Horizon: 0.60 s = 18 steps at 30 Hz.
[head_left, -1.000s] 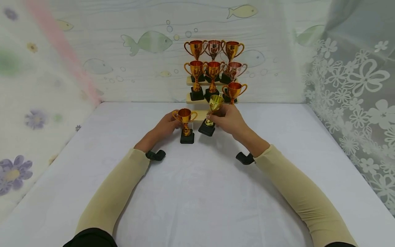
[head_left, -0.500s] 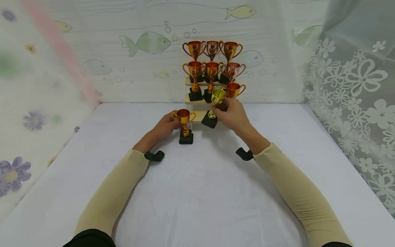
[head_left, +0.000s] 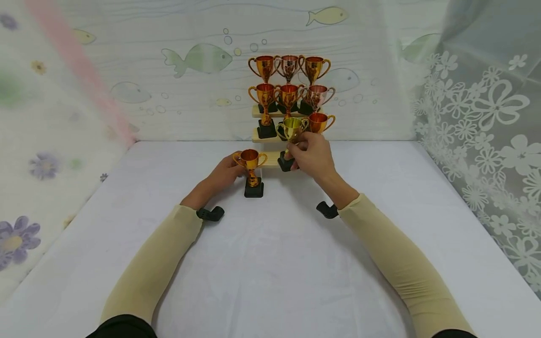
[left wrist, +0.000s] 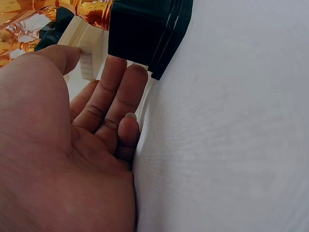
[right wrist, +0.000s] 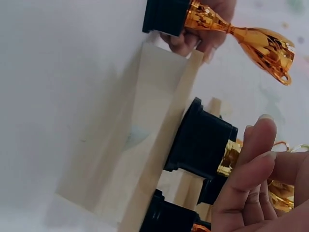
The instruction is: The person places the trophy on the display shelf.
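My right hand (head_left: 316,157) pinches a small gold trophy cup (head_left: 291,129) by its stem, its black base (right wrist: 200,142) close over the lowest wooden step (head_left: 272,159) of a tiered display stand. In the right wrist view the base stands right at the plank. At the stand's left end, my left hand (head_left: 224,176) holds the end of that step, thumb on the wood (left wrist: 89,58) and fingers below. An orange-gold trophy cup (head_left: 250,159) stands upright just in front of the left fingers and partly hides them.
Several orange-gold and pinkish trophies fill the upper steps, among them one cup (head_left: 319,123) right behind my right hand and another (head_left: 265,96) at the left. A white cloth (head_left: 270,263) covers the table; a fish-patterned curtain (head_left: 203,94) hangs behind.
My right hand has brought the gold trophy back and up from in front of the stand to over the lowest step, turning it more upright. My left hand stays in place.
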{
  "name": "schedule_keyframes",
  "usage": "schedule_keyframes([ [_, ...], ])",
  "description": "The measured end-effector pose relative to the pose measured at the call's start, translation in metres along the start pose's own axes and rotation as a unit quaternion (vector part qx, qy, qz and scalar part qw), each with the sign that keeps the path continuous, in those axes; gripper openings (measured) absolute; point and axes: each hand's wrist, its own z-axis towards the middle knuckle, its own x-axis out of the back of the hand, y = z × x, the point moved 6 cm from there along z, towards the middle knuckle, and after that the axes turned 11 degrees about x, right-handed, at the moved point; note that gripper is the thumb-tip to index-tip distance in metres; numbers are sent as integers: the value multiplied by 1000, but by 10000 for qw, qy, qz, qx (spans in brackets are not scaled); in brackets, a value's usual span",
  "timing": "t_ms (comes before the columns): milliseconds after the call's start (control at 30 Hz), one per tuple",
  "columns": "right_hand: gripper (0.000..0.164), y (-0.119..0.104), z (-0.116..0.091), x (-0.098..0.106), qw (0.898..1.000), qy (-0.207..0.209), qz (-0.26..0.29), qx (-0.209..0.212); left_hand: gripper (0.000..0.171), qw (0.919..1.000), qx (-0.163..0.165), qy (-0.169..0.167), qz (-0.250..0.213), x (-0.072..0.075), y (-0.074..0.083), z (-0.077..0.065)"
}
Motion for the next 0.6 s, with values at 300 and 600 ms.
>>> schedule_keyframes([
  [300,32,7,0,-6,9964,-232,768,-272,42,9999,-147,-57,53,0,1,0],
  [600,46,9,1,-12,9905,-536,1184,-444,42,9999,-99,-104,12,0,3,-2],
])
